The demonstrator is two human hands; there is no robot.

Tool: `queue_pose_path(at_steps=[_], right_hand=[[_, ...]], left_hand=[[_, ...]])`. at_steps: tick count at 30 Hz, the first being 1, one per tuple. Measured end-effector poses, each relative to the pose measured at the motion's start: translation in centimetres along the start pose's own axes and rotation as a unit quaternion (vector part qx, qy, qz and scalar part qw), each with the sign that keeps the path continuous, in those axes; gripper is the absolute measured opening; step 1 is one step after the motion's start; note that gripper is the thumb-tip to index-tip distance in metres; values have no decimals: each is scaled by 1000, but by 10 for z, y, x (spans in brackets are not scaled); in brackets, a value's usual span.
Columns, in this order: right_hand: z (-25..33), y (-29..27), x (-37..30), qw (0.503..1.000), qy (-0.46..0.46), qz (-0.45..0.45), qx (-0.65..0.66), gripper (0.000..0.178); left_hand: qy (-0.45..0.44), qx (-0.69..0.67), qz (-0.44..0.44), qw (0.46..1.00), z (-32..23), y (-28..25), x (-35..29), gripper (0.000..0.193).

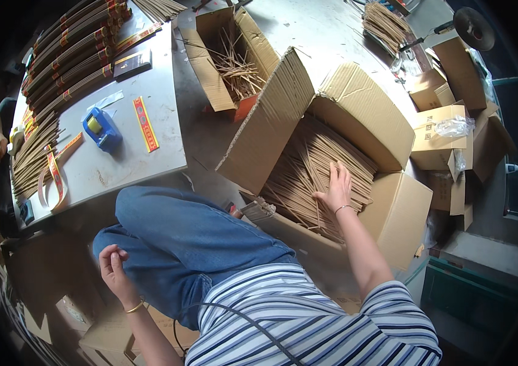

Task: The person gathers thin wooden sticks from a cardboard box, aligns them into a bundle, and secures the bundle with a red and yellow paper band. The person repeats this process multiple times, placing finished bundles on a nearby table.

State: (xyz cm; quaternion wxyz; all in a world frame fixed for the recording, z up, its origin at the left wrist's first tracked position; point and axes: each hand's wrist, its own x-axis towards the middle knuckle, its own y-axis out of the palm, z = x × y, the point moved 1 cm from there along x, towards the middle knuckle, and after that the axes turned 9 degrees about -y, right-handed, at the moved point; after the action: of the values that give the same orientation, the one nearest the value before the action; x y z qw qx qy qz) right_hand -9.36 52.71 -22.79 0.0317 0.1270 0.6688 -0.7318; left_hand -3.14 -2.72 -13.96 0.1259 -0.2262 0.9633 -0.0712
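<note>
A large open cardboard box (365, 110) stands to my right, filled with loose thin brown incense sticks (307, 161). My right hand (337, 188) reaches into it and rests on top of the sticks, thumb apart from the fingers, gripping none of them that I can see. Beside my bent knee, away from the table, hovers my left hand (114, 268). Its fingers are curled in, and nothing shows in them.
On the grey table (140, 161) at left are banded stick bundles (72, 55), loose sticks (34, 152), a blue tape dispenser (103, 129) and a red-yellow paper strip (146, 124). Another box of sticks (207, 73) stands ahead; more cartons (439, 131) are stacked at right.
</note>
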Motion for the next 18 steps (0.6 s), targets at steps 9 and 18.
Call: queue_pose_path(at_steps=[9, 18], right_hand=[[-5, 11, 1, 997, 34, 62, 26, 113], [-70, 7, 46, 986, 5, -166, 29, 53]], left_hand=[[-6, 11, 24, 1000, -9, 14, -3, 16], [2, 38, 49, 998, -15, 22, -7, 15]])
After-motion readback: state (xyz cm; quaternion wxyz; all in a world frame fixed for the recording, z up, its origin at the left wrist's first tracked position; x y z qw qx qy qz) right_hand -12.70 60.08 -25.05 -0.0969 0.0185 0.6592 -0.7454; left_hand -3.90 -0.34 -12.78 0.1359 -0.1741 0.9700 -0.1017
